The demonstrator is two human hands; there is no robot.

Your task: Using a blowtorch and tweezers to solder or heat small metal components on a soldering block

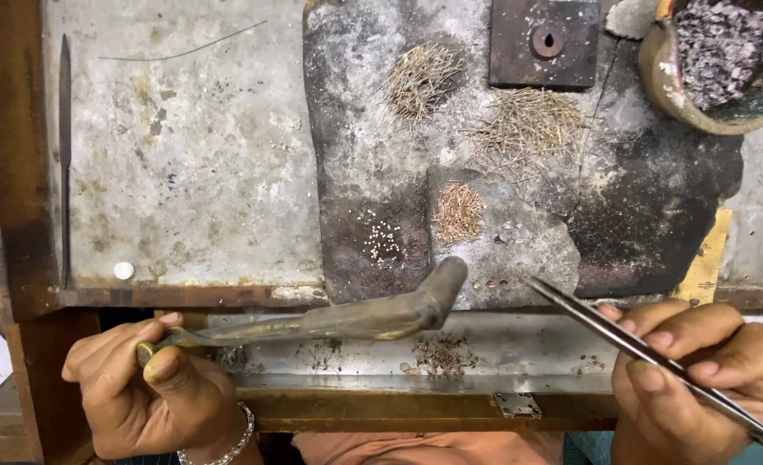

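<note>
Gripping a bent torch pipe [347, 319] in the left hand [153, 392] and pinching tweezers [648, 353] in the right hand [700, 379], the person hovers near tiny white beads [382, 238] on the charred slab [657, 207], wire heaps untouched farther off.

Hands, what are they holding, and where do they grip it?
The left hand holds a bent metal torch by its thin rear end. The right hand pinches tweezers around their middle, tips pointing at the dark slab.
</note>
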